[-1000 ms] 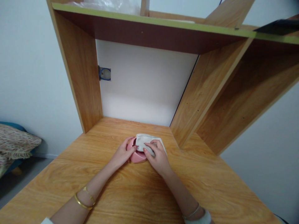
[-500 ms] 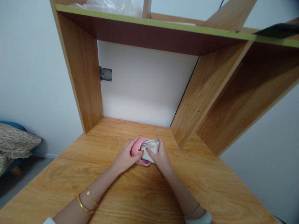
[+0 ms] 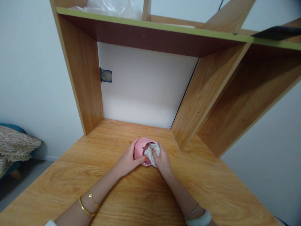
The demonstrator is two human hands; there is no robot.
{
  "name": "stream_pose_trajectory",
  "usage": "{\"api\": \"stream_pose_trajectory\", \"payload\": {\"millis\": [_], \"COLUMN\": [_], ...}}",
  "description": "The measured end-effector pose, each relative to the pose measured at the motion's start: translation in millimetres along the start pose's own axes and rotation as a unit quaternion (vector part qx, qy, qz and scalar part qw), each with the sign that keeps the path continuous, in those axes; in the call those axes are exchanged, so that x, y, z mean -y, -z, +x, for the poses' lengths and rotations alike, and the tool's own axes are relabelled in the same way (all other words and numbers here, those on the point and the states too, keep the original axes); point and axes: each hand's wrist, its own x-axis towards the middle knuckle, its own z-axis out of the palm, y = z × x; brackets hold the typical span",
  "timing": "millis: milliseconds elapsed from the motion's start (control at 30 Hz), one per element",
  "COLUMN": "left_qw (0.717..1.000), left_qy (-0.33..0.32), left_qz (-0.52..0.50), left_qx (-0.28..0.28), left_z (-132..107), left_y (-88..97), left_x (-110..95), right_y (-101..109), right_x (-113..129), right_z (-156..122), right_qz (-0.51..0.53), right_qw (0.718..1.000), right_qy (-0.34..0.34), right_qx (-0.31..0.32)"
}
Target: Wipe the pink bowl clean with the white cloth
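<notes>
A small pink bowl (image 3: 140,148) is tipped up on its side on the wooden desk (image 3: 131,194), its opening turned to the right. My left hand (image 3: 128,160) is wrapped round its left side and holds it. My right hand (image 3: 161,162) is closed on a crumpled white cloth (image 3: 151,151) and presses it into the bowl's opening. Both hands meet at the bowl in the middle of the desk.
A wooden hutch rises behind the desk, with a side panel (image 3: 80,78) at left and slanted dividers (image 3: 207,91) at right. A green-edged shelf (image 3: 150,26) above carries clear plastic (image 3: 110,6). A wall socket (image 3: 105,75) sits low at the back. A patterned cushion (image 3: 16,142) lies at far left.
The bowl has been tilted from lying flat to standing on its side. The cloth, earlier spread over the bowl, is now bunched up and pushed inside it by my right hand.
</notes>
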Motion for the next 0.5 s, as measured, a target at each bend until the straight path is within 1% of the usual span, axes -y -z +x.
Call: {"api": "stream_pose_trajectory", "payload": {"millis": [67,200,300,400,500], "left_qw": [1.000,1.000,0.999,0.997,0.997], "left_qy": [0.001,-0.017,-0.013,-0.009,-0.001], "left_qz": [-0.012,-0.023,-0.043,-0.070,-0.072], "left_qx": [-0.003,0.009,-0.007,-0.026,-0.028], "left_z": [-1,-3,-3,-1,0], "left_y": [-4.6,-12.7,-17.0,-18.5,-15.7], "left_x": [3,4,7,9,6], "right_y": [0,0,-3,-3,0], "right_x": [1,3,3,4,6], "right_z": [0,2,1,0,2], "right_qz": [0.015,0.056,0.073,0.067,0.052], "right_qw": [1.000,0.998,0.997,0.997,0.998], "right_qy": [-0.005,-0.015,-0.007,-0.001,-0.006], "right_qx": [-0.014,-0.029,-0.029,-0.029,-0.027]}}
